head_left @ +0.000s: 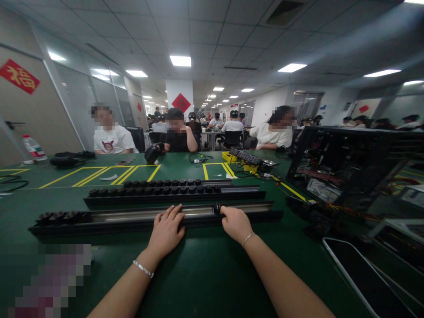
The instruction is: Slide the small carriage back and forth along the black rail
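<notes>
A long black rail with a shiny metal inside lies across the green table in front of me. My left hand rests flat over its middle, fingers stretched out on the channel. Toward the rail's right end, my right hand is closed, its fingertips on a small black part that sits in the channel. Several black knob-like parts stand at the left end. Just behind is a second black rail, topped by a row of similar knobs, and a third beyond it.
At right stand an open computer case with loose wiring and a phone-like slab nearby. Yellow trays and a black strip lie farther back. People sit across the table. A bottle is at far left; a blurred patch covers the lower left.
</notes>
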Action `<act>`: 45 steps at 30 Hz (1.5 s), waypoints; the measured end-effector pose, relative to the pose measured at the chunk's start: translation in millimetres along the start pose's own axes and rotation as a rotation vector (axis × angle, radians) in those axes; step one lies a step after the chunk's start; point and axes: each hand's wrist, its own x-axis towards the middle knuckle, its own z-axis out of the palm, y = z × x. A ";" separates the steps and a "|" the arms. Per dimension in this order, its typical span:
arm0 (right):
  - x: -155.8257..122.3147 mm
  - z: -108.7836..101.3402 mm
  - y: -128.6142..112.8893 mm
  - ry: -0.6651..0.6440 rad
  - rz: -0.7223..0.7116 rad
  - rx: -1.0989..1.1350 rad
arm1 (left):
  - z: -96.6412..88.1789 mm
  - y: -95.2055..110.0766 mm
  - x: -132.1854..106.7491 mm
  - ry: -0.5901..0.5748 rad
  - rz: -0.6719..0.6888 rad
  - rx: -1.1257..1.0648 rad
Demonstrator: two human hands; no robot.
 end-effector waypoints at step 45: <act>14.3 18.2 -8.5 0.223 0.360 0.227 | 1.8 -1.6 0.5 -0.003 0.003 0.031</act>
